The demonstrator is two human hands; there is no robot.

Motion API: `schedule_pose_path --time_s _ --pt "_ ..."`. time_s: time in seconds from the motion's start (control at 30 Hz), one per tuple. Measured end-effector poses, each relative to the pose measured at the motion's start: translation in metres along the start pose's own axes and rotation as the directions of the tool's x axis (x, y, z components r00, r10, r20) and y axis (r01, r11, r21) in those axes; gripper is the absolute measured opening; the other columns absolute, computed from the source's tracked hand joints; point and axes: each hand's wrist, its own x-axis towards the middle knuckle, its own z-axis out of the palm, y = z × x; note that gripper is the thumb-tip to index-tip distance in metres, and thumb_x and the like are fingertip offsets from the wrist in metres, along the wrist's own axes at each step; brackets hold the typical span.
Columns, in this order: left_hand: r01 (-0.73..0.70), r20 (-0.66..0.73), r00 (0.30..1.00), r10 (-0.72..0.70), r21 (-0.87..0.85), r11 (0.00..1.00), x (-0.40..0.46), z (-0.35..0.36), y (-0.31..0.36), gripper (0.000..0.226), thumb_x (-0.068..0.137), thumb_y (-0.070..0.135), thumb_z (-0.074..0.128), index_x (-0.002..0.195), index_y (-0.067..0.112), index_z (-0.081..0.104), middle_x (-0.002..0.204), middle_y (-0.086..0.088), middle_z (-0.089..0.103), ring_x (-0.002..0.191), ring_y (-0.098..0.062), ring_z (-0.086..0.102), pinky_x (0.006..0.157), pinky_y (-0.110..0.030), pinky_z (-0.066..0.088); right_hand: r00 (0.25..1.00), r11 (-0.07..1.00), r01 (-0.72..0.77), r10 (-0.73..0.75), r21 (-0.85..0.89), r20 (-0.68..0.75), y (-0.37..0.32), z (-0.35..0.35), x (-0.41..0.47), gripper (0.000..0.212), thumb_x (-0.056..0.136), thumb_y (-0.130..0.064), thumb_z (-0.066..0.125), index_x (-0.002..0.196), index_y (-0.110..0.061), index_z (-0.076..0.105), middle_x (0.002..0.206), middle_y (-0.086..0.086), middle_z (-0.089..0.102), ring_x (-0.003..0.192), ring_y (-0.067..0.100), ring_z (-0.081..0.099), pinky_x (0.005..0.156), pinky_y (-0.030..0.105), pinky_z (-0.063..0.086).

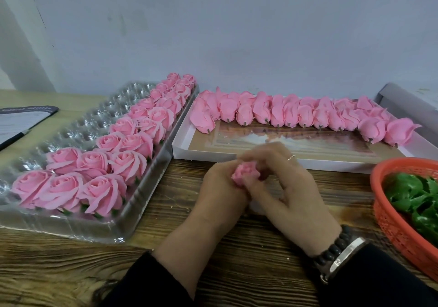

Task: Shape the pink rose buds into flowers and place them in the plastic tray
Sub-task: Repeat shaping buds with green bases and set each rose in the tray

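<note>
Both hands are meeting over the wooden table (71,271), and a pink rose bud (244,172) is sitting between them: the left hand (222,188) is curling round it from below while the right hand (289,183) is pinching its petals. Shaped flowers (94,178) are filling the plastic tray (78,126) at left; unshaped buds (296,114) are lining the white box (182,140) behind.

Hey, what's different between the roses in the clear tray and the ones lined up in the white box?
The tray roses are opened out, petals spread around a spiral centre; the box buds are closed, petals wrapped tight. The tray roses sit face up in the clear tray; the box buds lie on their sides in the white box, dark stem tips toward the person. Green shows under the tray roses, none on the box buds. Both are the same pink.
</note>
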Motion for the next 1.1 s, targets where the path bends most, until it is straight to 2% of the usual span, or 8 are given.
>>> schedule_pose_path --time_s 0.1,0.2,0.3,0.43,0.63,0.77,0.97,1.1 --pt "0.160 -0.051 0.978 -0.200 -0.426 0.890 0.001 0.002 -0.001 0.024 0.069 0.019 0.071 0.081 -0.001 0.066 0.082 -0.022 0.064 0.077 -0.028 0.059 0.069 -0.041 0.050 0.978 0.990 -0.076 0.097 0.116 -0.182 0.002 0.001 0.000 0.027 0.083 -0.018 0.055 0.104 -0.033 0.050 0.089 -0.006 0.059 0.081 0.004 0.058 0.072 0.007 0.044" --pt "0.191 -0.072 0.950 -0.304 -0.635 0.749 0.006 0.002 0.000 0.018 0.057 0.022 0.077 0.072 0.013 0.072 0.086 -0.008 0.063 0.080 -0.018 0.056 0.068 -0.028 0.047 0.957 0.977 -0.187 0.204 0.098 -0.207 0.010 0.002 0.001 0.036 0.077 -0.004 0.057 0.094 -0.035 0.049 0.086 -0.005 0.060 0.080 0.005 0.058 0.074 0.010 0.044" --pt "0.177 -0.061 0.937 -0.345 -0.766 0.617 0.008 0.005 0.003 0.015 0.066 0.023 0.070 0.079 0.016 0.070 0.092 -0.008 0.061 0.087 -0.018 0.057 0.071 -0.025 0.045 0.960 0.960 -0.259 0.268 0.104 -0.084 0.012 0.008 0.001 0.047 0.072 0.007 0.066 0.088 -0.034 0.049 0.083 -0.009 0.060 0.081 0.004 0.059 0.074 0.012 0.045" --pt "0.226 0.019 0.934 -0.358 -0.807 0.546 0.008 0.009 0.000 0.018 0.083 0.019 0.063 0.098 0.011 0.067 0.097 -0.015 0.062 0.096 -0.027 0.058 0.094 -0.040 0.044 0.965 0.946 -0.263 0.261 0.191 0.036 0.007 0.014 -0.001 0.045 0.068 -0.001 0.071 0.089 -0.034 0.048 0.081 -0.013 0.060 0.076 0.002 0.059 0.068 0.011 0.046" --pt "0.231 0.079 0.945 -0.316 -0.847 0.479 0.004 0.014 0.003 0.033 0.069 0.026 0.069 0.097 0.008 0.071 0.096 -0.013 0.070 0.095 -0.023 0.067 0.084 -0.034 0.055 0.954 0.951 -0.300 0.299 0.073 0.021 0.003 0.015 0.000 0.042 0.069 -0.012 0.071 0.085 -0.041 0.045 0.084 -0.015 0.057 0.079 0.001 0.055 0.069 0.012 0.041" --pt "0.274 0.167 0.951 -0.261 -0.847 0.455 0.004 0.011 0.005 0.025 0.067 0.028 0.069 0.086 0.013 0.076 0.090 -0.009 0.072 0.089 -0.020 0.069 0.082 -0.031 0.056 0.931 0.898 -0.352 0.365 0.265 0.001 0.000 0.012 0.001 0.027 0.063 -0.019 0.071 0.083 -0.031 0.057 0.073 -0.013 0.059 0.067 0.001 0.054 0.065 0.014 0.042" --pt "0.253 0.151 0.959 -0.239 -0.836 0.487 0.005 0.010 0.004 0.019 0.062 0.024 0.068 0.074 0.010 0.074 0.085 -0.012 0.067 0.081 -0.020 0.066 0.083 -0.029 0.053 0.916 0.808 -0.400 0.373 0.433 0.149 -0.001 0.005 0.003 0.021 0.075 -0.003 0.072 0.094 -0.006 0.065 0.080 0.023 0.063 0.074 0.020 0.057 0.072 0.035 0.048" --pt "0.241 0.090 0.949 -0.302 -0.826 0.509 0.006 0.010 0.000 0.047 0.058 0.025 0.072 0.096 -0.002 0.065 0.095 -0.023 0.063 0.085 -0.028 0.066 0.079 -0.036 0.056 0.913 0.824 -0.407 0.380 0.393 0.150 -0.002 0.011 0.003 0.028 0.073 -0.007 0.072 0.091 -0.022 0.058 0.077 -0.006 0.062 0.071 0.004 0.056 0.067 0.015 0.045"
